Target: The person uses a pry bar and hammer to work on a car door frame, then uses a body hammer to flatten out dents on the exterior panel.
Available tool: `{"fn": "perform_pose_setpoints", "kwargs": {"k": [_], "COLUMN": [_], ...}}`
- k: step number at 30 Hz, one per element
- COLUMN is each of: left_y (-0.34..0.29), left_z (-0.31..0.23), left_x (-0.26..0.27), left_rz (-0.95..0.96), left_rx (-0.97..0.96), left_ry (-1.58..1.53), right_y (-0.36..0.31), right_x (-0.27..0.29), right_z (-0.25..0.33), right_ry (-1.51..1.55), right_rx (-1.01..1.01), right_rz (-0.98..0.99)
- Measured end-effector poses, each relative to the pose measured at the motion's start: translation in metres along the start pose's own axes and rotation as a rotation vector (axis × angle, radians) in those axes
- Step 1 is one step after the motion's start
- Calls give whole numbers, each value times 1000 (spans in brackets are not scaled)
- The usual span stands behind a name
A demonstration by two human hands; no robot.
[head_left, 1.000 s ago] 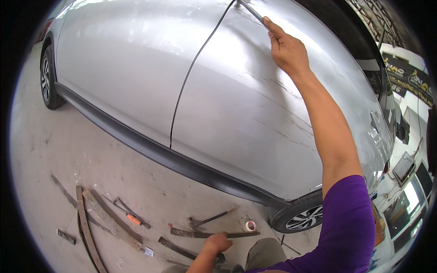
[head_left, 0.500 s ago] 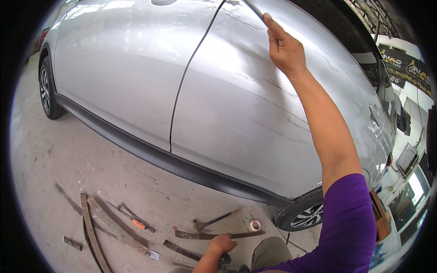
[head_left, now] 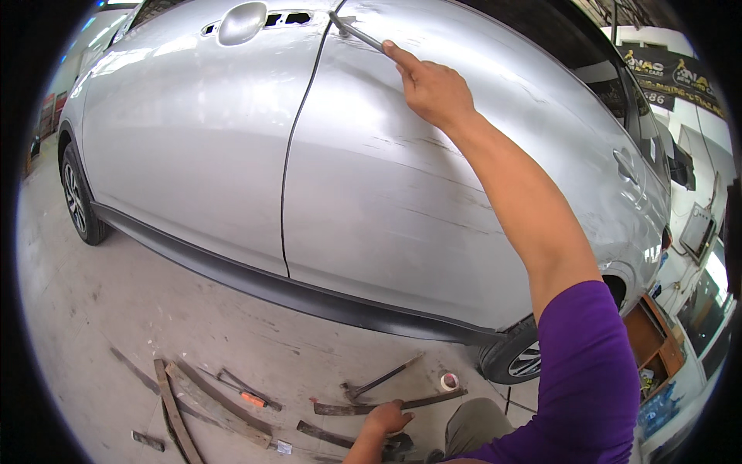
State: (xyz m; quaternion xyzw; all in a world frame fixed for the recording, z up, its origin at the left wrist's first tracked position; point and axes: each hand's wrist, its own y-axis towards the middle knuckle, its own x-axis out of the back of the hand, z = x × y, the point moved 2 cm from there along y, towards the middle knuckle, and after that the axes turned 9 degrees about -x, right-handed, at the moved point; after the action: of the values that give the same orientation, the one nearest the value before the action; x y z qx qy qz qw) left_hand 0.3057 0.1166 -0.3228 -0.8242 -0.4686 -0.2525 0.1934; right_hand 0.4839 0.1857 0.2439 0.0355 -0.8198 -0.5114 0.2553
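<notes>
My right hand (head_left: 437, 89) is wrapped around the grey handle of a hammer (head_left: 362, 35). Its head lies against the upper edge of the silver car's rear door (head_left: 402, 224), just right of the seam between the doors. Dark scratches and a shallow hollow mark this panel. Low in the view, my left hand (head_left: 389, 418) hangs with its fingers loosely bent and partly apart. It overlaps a long dark bar (head_left: 352, 410) on the floor, and I see nothing in its grasp. Whether it touches the bar cannot be made out.
The front door (head_left: 178, 147) has open holes beside its handle recess. On the floor lie another hammer (head_left: 379, 379), a tape roll (head_left: 449, 381), an orange-gripped tool (head_left: 252, 399) and wooden strips (head_left: 220, 406). A brown wooden cabinet (head_left: 649, 336) stands at the right.
My right hand and the hammer have moved left and down in the view; the hammer's head now shows. The view has shifted, revealing more of the front door's handle area. My left hand keeps its pose.
</notes>
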Motion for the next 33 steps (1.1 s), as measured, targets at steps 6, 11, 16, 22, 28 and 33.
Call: {"fn": "perform_pose_setpoints", "kwargs": {"k": [6,11,16,22,28,33], "left_y": [6,7,5,5,11,12], "left_z": [9,16,7,6,14,15], "left_x": [-10,-14,-6,-3,-11,-13], "left_rz": [-28,-21,-8,33,-1,-1], "left_rx": [-32,-36,6,20,-33,-16], "left_ry": [6,4,-16,-18,11,13], "right_y": [4,6,21,22,23,21], "right_x": [-3,0,29,27,31,31], "right_z": [-9,-21,-28,-24,-14,-10], "right_ry": [40,183,400,365,298,373], "right_rx": [4,-4,-151,-116,-244,-215], "right_rz": [-14,-97,-248,-251,-127,-204]}}
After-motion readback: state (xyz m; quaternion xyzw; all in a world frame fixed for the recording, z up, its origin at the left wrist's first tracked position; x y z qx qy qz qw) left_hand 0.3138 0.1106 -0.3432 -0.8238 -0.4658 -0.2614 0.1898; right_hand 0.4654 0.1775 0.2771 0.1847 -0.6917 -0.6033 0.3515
